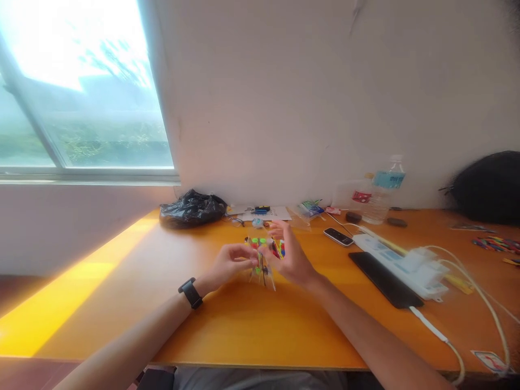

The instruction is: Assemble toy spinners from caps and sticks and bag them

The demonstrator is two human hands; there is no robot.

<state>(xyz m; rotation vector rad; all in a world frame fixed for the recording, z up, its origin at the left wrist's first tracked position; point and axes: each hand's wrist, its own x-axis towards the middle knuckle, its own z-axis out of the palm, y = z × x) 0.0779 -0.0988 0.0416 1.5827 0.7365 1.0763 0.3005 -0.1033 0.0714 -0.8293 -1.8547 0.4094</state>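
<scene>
In the middle of the desk is a small clear plastic assembly (pixel 256 269) with bright green parts and a thin dark rod. My left hand (pixel 232 261) grips its left side between thumb and fingertips; a black watch band (pixel 190 293) is on that wrist. My right hand (pixel 293 259) is at its right side, thumb against it, with the other fingers curved above and partly spread. Small red, yellow and blue pieces (pixel 281 247) show behind my right thumb. The exact contact of the right fingertips is hard to make out.
A black plastic bag (pixel 193 208) lies at the back left, near paper (pixel 276 214) and packets (pixel 312 208). On the right are a dark phone (pixel 384 279), a white power strip (pixel 390 254) with cables, a small device (pixel 338 236), a bottle (pixel 376 208) and coloured pieces (pixel 498 244).
</scene>
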